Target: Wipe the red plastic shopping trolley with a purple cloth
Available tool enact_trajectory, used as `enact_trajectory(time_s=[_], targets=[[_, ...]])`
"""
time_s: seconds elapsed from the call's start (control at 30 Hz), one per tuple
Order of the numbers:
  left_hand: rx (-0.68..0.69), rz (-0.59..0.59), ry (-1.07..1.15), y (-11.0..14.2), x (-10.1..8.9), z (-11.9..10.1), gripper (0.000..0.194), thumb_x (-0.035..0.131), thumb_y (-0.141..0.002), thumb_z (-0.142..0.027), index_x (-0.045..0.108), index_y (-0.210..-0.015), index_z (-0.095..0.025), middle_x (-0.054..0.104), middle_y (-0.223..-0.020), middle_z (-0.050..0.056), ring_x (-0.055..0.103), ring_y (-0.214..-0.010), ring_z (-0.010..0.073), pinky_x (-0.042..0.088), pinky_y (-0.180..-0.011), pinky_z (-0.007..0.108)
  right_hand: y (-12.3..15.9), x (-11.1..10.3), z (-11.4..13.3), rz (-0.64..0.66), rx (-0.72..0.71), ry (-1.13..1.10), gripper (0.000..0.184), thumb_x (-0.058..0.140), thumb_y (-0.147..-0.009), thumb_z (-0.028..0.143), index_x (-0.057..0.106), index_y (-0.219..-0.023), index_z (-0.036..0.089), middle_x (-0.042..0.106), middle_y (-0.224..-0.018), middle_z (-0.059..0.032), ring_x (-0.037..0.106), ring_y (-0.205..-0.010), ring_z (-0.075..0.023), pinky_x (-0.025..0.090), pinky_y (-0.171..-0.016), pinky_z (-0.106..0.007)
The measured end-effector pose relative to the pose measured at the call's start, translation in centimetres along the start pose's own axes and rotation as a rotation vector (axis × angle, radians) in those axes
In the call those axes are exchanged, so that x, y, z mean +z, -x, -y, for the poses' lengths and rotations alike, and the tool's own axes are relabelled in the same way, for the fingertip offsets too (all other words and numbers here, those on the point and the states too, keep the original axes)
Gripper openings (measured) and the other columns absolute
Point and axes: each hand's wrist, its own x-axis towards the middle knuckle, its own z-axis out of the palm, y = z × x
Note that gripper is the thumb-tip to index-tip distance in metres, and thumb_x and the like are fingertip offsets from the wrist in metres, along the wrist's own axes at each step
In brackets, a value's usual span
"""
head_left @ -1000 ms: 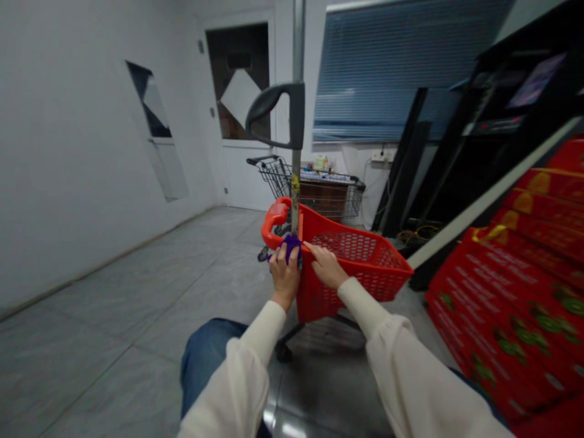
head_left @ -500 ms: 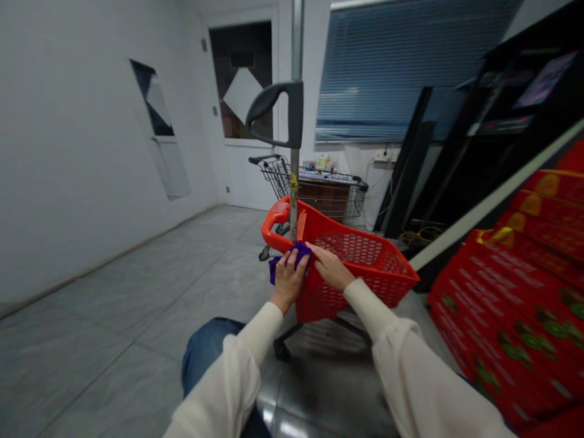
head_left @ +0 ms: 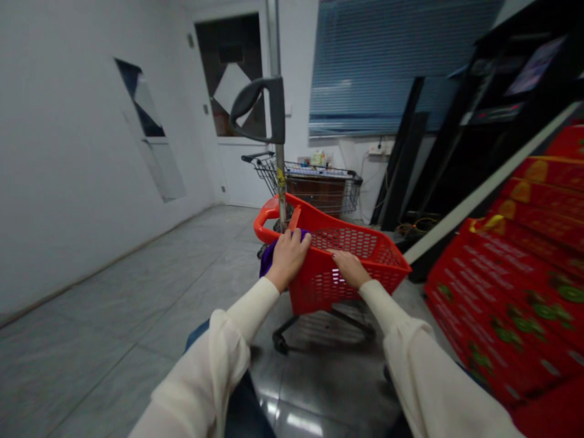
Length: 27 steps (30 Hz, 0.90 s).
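Observation:
A small red plastic shopping cart (head_left: 314,292) with perforated basket walls stands on dark wheeled legs in front of me. My left hand (head_left: 288,255) is closed over a purple cloth (head_left: 267,260), pressing it on the cart's rim near the red handle (head_left: 261,226). Part of the cloth hangs out to the left of the fingers. Farther right along the same rim, my right hand (head_left: 350,269) grips the edge, with fingertips over the top. A metal pole (head_left: 281,176) with a dark grey loop grip (head_left: 276,109) rises upright just behind the handle.
Behind stands a wire shopping cart (head_left: 314,198) with items on top. Red printed cartons (head_left: 497,292) are stacked at the right, with a pale bar (head_left: 483,182) slanting beside them. A white door (head_left: 239,170) and blue blinds (head_left: 360,67) are at the back.
My right hand has moved right along the cart's rim, away from my left hand. The left hand stays on the purple cloth, now more over the rim. The view has shifted slightly.

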Motion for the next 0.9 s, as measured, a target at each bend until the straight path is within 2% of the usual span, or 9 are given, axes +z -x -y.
enact_trajectory(time_s=[0.1,0.23,0.33,0.4,0.47,0.63,0.8,0.9], targets=[[0.016,0.041,-0.002,-0.9,-0.1,-0.7,0.035,0.032,-0.101,-0.021,0.060,-0.121,-0.019,0.060,-0.108,0.015,0.054,-0.101,0.0271,0.044,-0.083,0.040,0.4,-0.2,0.2,0.020,0.094,0.044,0.048,0.021,-0.105,0.033,0.051,-0.142,0.024,0.060,-0.140,-0.0076,0.058,-0.120,-0.0198,0.042,-0.102,-0.036],[0.115,0.170,0.048,-2.2,0.0,-1.4,0.030,0.036,-0.101,-0.023,0.065,-0.110,-0.020,0.060,-0.102,0.013,0.053,-0.101,0.0261,0.043,-0.084,0.039,0.5,-0.9,0.7,0.096,0.166,0.094,0.049,0.017,-0.106,0.033,0.051,-0.140,0.026,0.063,-0.135,-0.0082,0.059,-0.118,-0.0184,0.041,-0.099,-0.033],[0.026,0.220,0.048,-3.0,-0.5,-0.6,0.031,0.037,-0.100,-0.022,0.066,-0.109,-0.018,0.061,-0.101,0.013,0.053,-0.101,0.0262,0.043,-0.084,0.039,0.5,-1.5,0.3,0.162,0.259,0.126,0.050,0.018,-0.105,0.033,0.060,-0.130,0.025,0.068,-0.127,-0.0098,0.062,-0.114,-0.0204,0.042,-0.095,-0.034],[-0.055,0.224,0.057,-3.1,-0.6,-0.4,0.032,0.036,-0.100,-0.021,0.067,-0.109,-0.017,0.060,-0.102,0.014,0.053,-0.102,0.0273,0.042,-0.084,0.040,0.5,-1.5,0.2,0.155,0.287,0.124,0.050,0.018,-0.105,0.034,0.063,-0.125,0.024,0.069,-0.124,-0.0099,0.063,-0.112,-0.0216,0.042,-0.094,-0.036],[-0.076,0.223,0.097,-3.0,-0.3,-0.8,0.033,0.036,-0.100,-0.024,0.067,-0.109,-0.016,0.060,-0.103,0.016,0.052,-0.104,0.0284,0.041,-0.086,0.041,0.5,-1.4,0.5,0.136,0.312,0.117,0.051,0.018,-0.105,0.036,0.064,-0.123,0.024,0.070,-0.124,-0.0094,0.064,-0.111,-0.0218,0.042,-0.093,-0.036],[0.047,0.267,0.184,-3.3,0.7,-2.2,0.029,0.048,-0.097,-0.035,0.065,-0.114,-0.019,0.060,-0.110,0.015,0.053,-0.106,0.0275,0.040,-0.091,0.040,0.6,-1.1,1.4,0.109,0.327,0.097,0.051,0.018,-0.106,0.037,0.066,-0.115,0.022,0.071,-0.119,-0.0085,0.063,-0.109,-0.0202,0.041,-0.091,-0.032],[-0.111,0.265,0.130,-4.2,0.4,0.0,0.040,0.048,-0.097,-0.032,0.053,-0.135,-0.022,0.061,-0.110,0.014,0.056,-0.104,0.0259,0.042,-0.089,0.038,0.6,-1.0,1.5,0.100,0.310,0.082,0.049,0.019,-0.106,0.038,0.066,-0.113,0.024,0.071,-0.120,-0.0058,0.063,-0.109,-0.0190,0.042,-0.088,-0.031],[-0.118,0.273,0.138,-3.8,0.5,-0.3,0.033,0.046,-0.098,-0.032,0.062,-0.124,-0.023,0.059,-0.111,0.014,0.056,-0.104,0.0264,0.044,-0.087,0.037,0.5,-0.9,1.8,0.096,0.300,0.078,0.048,0.020,-0.105,0.037,0.066,-0.112,0.024,0.072,-0.118,-0.0056,0.063,-0.108,-0.0186,0.041,-0.088,-0.031]])
